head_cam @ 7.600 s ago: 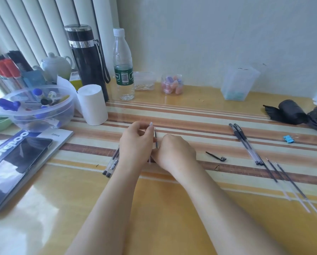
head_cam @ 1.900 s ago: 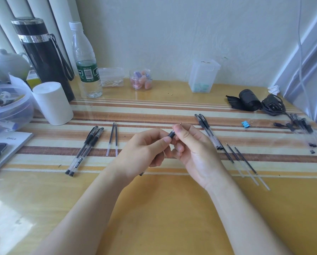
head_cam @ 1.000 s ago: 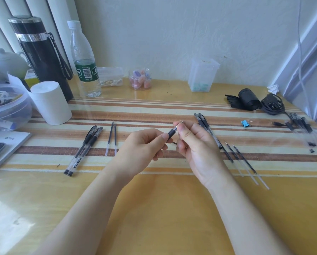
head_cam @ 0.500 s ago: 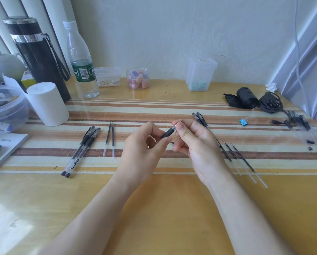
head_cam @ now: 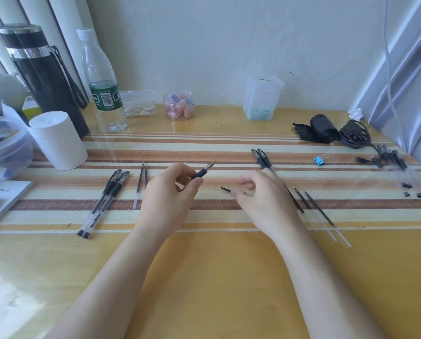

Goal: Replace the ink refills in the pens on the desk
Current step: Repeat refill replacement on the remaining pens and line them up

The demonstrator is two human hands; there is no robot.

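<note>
Mid-frame, the left hand's grip clamps the pen tip-up, likely awaiting the cap on the worktop, which the right hand's loose, empty grip hovers over.

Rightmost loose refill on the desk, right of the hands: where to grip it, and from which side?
Pinch the rightmost refill across its dark middle, coming down from above on its right side. It lies flat on the desk, thin, tip pointing away; a neighbouring refill lies close on its left, with bare desk on its right. The right hand is nearest.
</note>
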